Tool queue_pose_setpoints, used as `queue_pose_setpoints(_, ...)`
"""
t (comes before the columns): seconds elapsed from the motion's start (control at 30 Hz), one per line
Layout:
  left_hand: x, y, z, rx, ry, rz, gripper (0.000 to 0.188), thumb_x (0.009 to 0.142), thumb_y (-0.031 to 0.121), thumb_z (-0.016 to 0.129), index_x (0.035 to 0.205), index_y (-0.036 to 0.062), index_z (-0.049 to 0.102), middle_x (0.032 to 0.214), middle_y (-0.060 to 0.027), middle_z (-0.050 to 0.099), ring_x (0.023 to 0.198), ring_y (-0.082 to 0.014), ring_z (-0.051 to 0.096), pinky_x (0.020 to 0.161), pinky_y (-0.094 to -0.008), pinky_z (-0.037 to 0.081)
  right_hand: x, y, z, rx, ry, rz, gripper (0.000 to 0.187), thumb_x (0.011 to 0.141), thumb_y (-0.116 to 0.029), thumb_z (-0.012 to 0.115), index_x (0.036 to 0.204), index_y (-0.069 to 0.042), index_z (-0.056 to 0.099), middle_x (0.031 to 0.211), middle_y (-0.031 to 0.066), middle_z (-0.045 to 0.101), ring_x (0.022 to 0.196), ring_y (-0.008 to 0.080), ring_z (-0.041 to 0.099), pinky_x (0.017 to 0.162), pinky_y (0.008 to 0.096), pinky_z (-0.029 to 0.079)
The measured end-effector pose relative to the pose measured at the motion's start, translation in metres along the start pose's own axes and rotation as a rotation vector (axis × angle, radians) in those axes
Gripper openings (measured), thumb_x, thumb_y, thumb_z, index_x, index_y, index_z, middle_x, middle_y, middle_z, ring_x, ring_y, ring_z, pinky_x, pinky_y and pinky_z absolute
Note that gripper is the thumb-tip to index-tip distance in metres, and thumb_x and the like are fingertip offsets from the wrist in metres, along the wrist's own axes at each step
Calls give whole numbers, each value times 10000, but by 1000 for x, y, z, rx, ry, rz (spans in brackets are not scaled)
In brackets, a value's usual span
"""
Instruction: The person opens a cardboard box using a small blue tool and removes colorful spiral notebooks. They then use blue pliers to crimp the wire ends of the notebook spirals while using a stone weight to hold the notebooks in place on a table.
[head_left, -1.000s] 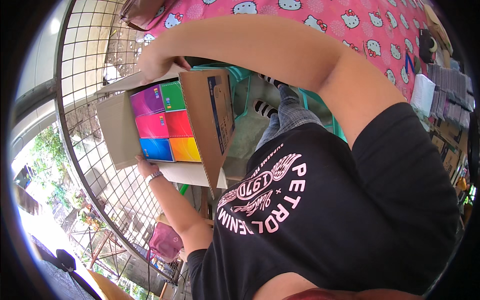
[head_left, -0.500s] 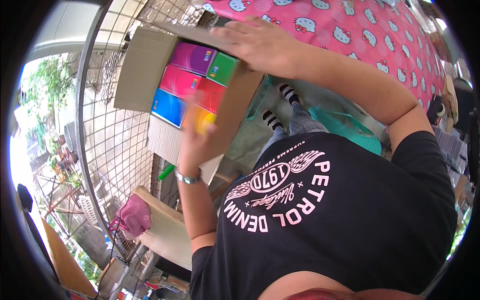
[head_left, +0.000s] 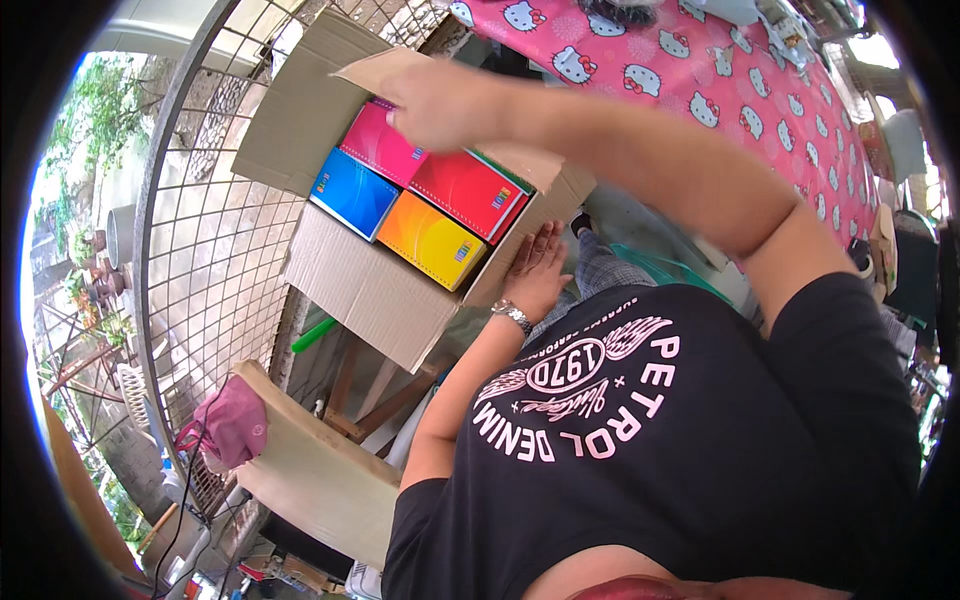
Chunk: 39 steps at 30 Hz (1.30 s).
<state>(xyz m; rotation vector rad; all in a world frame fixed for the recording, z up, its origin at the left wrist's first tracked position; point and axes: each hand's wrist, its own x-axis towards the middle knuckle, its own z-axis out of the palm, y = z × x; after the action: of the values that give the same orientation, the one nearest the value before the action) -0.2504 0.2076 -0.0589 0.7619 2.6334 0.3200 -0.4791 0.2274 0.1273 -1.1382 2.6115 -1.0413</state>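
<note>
A brown cardboard box [head_left: 365, 285] stands with its flaps folded out. Inside lie notebooks with bright covers: a blue notebook [head_left: 355, 195], a yellow notebook [head_left: 430, 240], a pink notebook [head_left: 378, 145] and a red notebook [head_left: 470, 192]. A thin green edge shows beside the red one. My right hand [head_left: 440, 105], slightly blurred, reaches across the far part of the box with its fingers curled on a cardboard flap [head_left: 380, 68], covering some of the contents. My left hand [head_left: 540, 265], a watch on its wrist, rests with fingers stretched against the box's near right side.
A metal wire grid [head_left: 215, 200] rises left of the box. At the back right is a table under a pink patterned cloth [head_left: 690, 75]. A pink cap [head_left: 235, 420] hangs on a pale board [head_left: 320, 475] at lower left. A green rod [head_left: 313, 335] sticks out below the box.
My left hand has left the box's contents and now lies against its near right side. My right hand has moved left and inward with the flap, which now covers the purple notebook.
</note>
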Motion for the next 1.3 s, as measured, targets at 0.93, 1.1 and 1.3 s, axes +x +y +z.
queue_pose_setpoints(0.93,70,-50,-104,4,401,-317,645,927,529,449,1469,186,378,1560,-46,294,1465,-291,173,1173,-559,18,-39,156,87,1161,-412,1136,467,981,-412,293,933,-141,671,927,80,708,821,153,624,805,388,481)
queue_pose_setpoints(1.1,69,-51,-105,-30,399,-314,645,910,506,478,1467,196,384,1564,-54,281,1472,-284,143,1175,-555,19,-30,148,92,793,54,1228,493,971,-435,347,1183,-86,623,1146,142,659,1041,226,610,927,405,454)
queue_pose_setpoints(1.3,70,-51,-109,-57,387,-353,671,892,540,473,1465,199,390,1557,-58,296,1469,-289,158,1175,-552,13,28,142,61,1281,-174,1039,685,928,-594,425,1382,-84,482,1305,147,572,1153,249,568,998,386,429)
